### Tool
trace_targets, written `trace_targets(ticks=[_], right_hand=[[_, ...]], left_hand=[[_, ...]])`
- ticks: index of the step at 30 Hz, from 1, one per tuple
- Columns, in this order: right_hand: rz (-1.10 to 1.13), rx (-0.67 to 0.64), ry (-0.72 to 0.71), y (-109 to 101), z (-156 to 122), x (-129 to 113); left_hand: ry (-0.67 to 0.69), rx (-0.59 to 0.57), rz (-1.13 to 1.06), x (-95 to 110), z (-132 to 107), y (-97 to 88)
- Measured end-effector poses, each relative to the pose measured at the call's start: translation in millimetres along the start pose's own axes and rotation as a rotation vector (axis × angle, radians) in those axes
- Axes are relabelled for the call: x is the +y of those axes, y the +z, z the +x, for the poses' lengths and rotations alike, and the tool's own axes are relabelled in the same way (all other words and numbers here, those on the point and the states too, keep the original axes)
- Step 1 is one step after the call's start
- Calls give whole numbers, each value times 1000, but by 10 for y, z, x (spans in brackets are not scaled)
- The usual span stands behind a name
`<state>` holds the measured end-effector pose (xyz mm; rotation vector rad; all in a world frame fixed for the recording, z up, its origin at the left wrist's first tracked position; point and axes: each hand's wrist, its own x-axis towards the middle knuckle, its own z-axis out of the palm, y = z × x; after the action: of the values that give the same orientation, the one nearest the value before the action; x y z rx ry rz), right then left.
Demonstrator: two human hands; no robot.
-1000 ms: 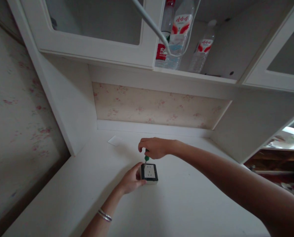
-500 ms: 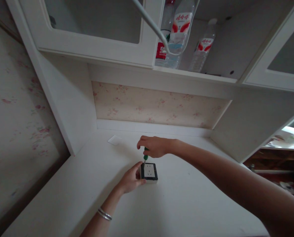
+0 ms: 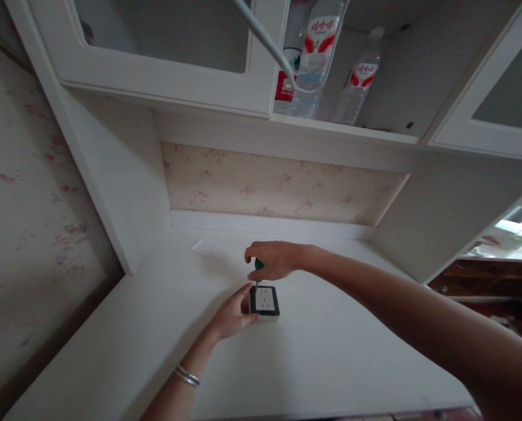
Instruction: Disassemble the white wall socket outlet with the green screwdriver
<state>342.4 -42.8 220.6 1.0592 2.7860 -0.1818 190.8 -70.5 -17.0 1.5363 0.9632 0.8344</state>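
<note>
A small wall socket point(image 3: 264, 300) with a white face and a black frame lies flat on the white desk point(image 3: 313, 356). My left hand point(image 3: 232, 313) grips its left side, fingers curled against the frame. My right hand point(image 3: 272, 260) is closed over a green-handled screwdriver point(image 3: 258, 265) held upright, its tip down at the socket's upper left corner. A silver bangle sits on my left wrist.
A small white plate point(image 3: 203, 246) lies flat near the back left of the desk. Overhead, an open shelf holds several plastic water bottles point(image 3: 318, 52) between white glass-door cabinets point(image 3: 164, 88). Flowered wallpaper point(image 3: 278, 187) backs the desk; a side panel point(image 3: 124, 193) closes the left.
Both hands stay on the socket and screwdriver. My right hand has shifted slightly on the handle, and the view has tilted a little.
</note>
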Motion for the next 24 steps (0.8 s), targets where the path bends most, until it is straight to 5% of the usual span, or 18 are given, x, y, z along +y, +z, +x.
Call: trace_targets(ticks=[3,8,13,18,24], right_hand=[[-59,37,85,16,32,-11],[65,-33,-106,-26,11,-6],[-85,-2,77,-23,22,-20],[-16,-59,-81,-53,9,-29],[-147,-20,139,-36,22,-65]], left_hand=[[2,0,15,-16,1,-2],[10,-9,-21,-11,1,0],[5,-1,20,23,-9,-6],[14,0,21,22,-7,-4],[6,-12,-24,34,1,11]])
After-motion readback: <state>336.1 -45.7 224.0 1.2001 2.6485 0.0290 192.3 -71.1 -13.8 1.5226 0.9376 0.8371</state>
